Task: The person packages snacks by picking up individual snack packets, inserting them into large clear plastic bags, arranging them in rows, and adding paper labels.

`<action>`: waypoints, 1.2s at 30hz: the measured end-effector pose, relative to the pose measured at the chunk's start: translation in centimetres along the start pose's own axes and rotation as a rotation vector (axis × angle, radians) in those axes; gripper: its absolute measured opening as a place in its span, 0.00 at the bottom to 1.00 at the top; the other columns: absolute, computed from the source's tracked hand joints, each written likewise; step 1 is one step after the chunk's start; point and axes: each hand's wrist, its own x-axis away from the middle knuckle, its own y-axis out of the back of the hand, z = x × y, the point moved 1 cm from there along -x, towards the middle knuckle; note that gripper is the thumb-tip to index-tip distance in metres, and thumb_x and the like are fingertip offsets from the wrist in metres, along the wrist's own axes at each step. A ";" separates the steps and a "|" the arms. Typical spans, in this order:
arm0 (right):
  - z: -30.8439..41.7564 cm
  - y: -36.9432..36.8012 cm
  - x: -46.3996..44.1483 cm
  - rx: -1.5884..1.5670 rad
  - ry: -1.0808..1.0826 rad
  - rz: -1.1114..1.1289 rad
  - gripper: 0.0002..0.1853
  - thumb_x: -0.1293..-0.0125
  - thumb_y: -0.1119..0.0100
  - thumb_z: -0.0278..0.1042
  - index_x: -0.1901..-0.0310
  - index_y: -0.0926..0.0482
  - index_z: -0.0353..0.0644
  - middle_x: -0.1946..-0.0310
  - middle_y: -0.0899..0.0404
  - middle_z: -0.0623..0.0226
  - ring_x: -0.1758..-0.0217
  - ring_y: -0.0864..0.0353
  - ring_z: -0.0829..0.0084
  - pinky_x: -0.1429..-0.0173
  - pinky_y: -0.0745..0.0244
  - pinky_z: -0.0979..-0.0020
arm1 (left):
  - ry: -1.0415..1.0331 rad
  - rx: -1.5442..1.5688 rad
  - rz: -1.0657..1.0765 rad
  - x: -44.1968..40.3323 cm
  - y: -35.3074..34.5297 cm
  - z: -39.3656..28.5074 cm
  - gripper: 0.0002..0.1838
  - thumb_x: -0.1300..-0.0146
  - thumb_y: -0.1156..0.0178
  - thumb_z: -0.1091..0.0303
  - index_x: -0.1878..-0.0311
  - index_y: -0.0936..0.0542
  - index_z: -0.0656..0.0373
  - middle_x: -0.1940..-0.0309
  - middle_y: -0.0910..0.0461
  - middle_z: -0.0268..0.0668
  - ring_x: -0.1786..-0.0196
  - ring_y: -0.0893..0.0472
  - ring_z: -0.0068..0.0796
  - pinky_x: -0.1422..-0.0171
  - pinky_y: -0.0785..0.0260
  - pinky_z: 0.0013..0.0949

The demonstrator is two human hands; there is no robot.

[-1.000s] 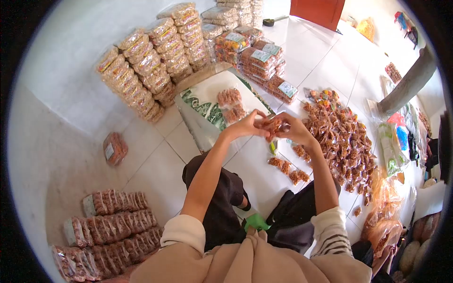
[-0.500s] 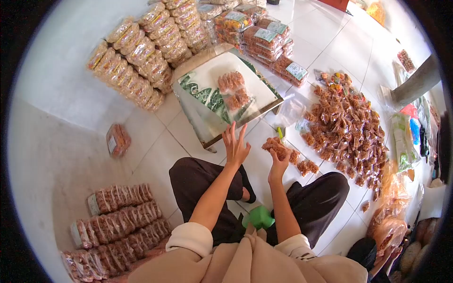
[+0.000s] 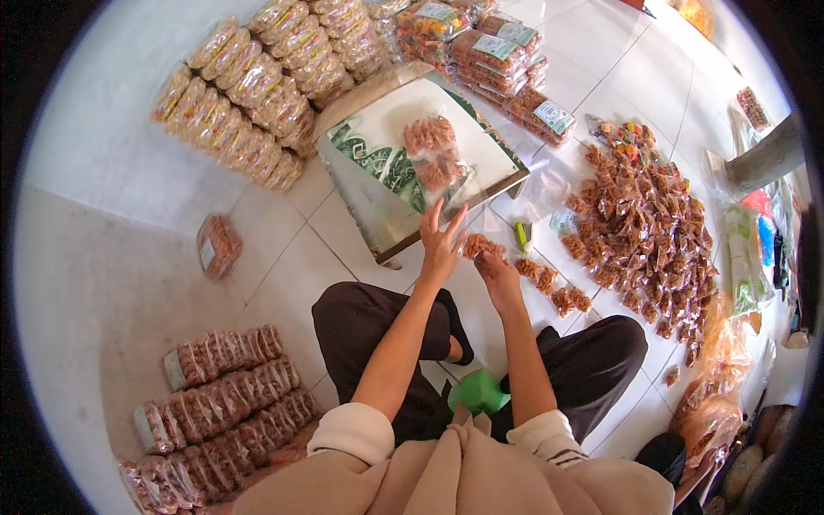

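Note:
My right hand (image 3: 499,276) is closed around small clear packets of reddish-brown snack (image 3: 481,246), held above the floor just off the low table's near edge. Beside it, my left hand (image 3: 441,247) has its fingers spread and pointing away from me, with nothing seen in them. Past its fingertips, a clear plastic bag (image 3: 435,154) partly filled with the same packets lies on the low table (image 3: 365,206). More snack packets (image 3: 549,281) rest in a short row on the tiles to the right of my right hand.
A large heap of snack packets (image 3: 639,232) spreads over the floor at right. A yellow-green tool (image 3: 522,236) lies nearer. Filled bags (image 3: 493,64) stack behind the table, bagged pale rounds (image 3: 249,94) along the wall. Long filled packs (image 3: 227,403) lie at lower left, a green object (image 3: 479,392) between my legs.
My right hand has moved left and a little away from me with the snack packets, closer to my left hand. The left hand has shifted slightly right. The whole view has shifted a little.

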 end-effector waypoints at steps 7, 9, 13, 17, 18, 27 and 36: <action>-0.2 -3.6 -0.7 0.617 0.504 -0.346 0.17 0.48 0.39 0.27 0.56 0.26 0.32 0.64 0.23 0.67 0.62 0.25 0.78 0.54 0.32 0.78 | 0.050 0.212 -0.032 -0.7 -0.9 -0.2 0.21 0.37 0.54 0.65 0.40 0.33 0.42 0.37 0.48 0.46 0.37 0.48 0.47 0.34 0.56 0.46; -0.5 -4.3 -0.7 0.746 0.640 -0.414 0.18 0.48 0.38 0.27 0.55 0.27 0.32 0.64 0.23 0.67 0.62 0.26 0.78 0.55 0.32 0.78 | 0.035 0.201 -0.036 -0.9 -1.2 -0.1 0.21 0.36 0.55 0.64 0.39 0.33 0.43 0.37 0.48 0.47 0.36 0.48 0.47 0.34 0.57 0.46; -1.5 -4.3 -3.8 0.379 0.493 -0.209 0.13 0.44 0.41 0.27 0.57 0.27 0.34 0.64 0.24 0.68 0.61 0.26 0.79 0.57 0.32 0.79 | 0.006 0.262 -0.031 -0.4 -1.2 -0.4 0.20 0.35 0.57 0.62 0.39 0.33 0.41 0.35 0.51 0.47 0.36 0.49 0.47 0.33 0.58 0.46; -1.0 -5.6 -6.1 0.069 0.245 -0.075 0.14 0.41 0.45 0.26 0.53 0.30 0.36 0.58 0.27 0.67 0.56 0.27 0.77 0.55 0.32 0.78 | 0.060 0.312 -0.059 -1.1 -0.5 -0.2 0.23 0.35 0.57 0.57 0.37 0.38 0.48 0.34 0.53 0.47 0.34 0.52 0.48 0.32 0.61 0.45; -1.1 -5.9 -6.8 -0.033 0.233 -0.026 0.16 0.40 0.45 0.27 0.51 0.32 0.36 0.57 0.27 0.67 0.56 0.28 0.77 0.56 0.32 0.77 | 0.098 0.401 -0.130 -1.5 -0.2 -0.2 0.26 0.35 0.57 0.55 0.36 0.40 0.50 0.34 0.54 0.47 0.33 0.53 0.47 0.32 0.61 0.44; -2.7 -6.2 -13.6 -0.130 0.104 0.169 0.17 0.42 0.45 0.29 0.50 0.32 0.43 0.57 0.29 0.70 0.54 0.29 0.76 0.49 0.35 0.76 | 0.948 0.917 -0.253 -9.9 -2.4 7.7 0.33 0.41 0.46 0.51 0.39 0.41 0.61 0.43 0.36 0.43 0.43 0.34 0.35 0.42 0.41 0.37; -2.9 -8.9 -15.8 0.301 0.305 0.148 0.23 0.41 0.46 0.39 0.46 0.35 0.37 0.54 0.29 0.62 0.51 0.30 0.69 0.47 0.35 0.71 | 0.934 1.061 -0.193 -9.4 -5.0 11.7 0.23 0.41 0.46 0.66 0.44 0.34 0.64 0.56 0.25 0.41 0.57 0.24 0.30 0.56 0.31 0.30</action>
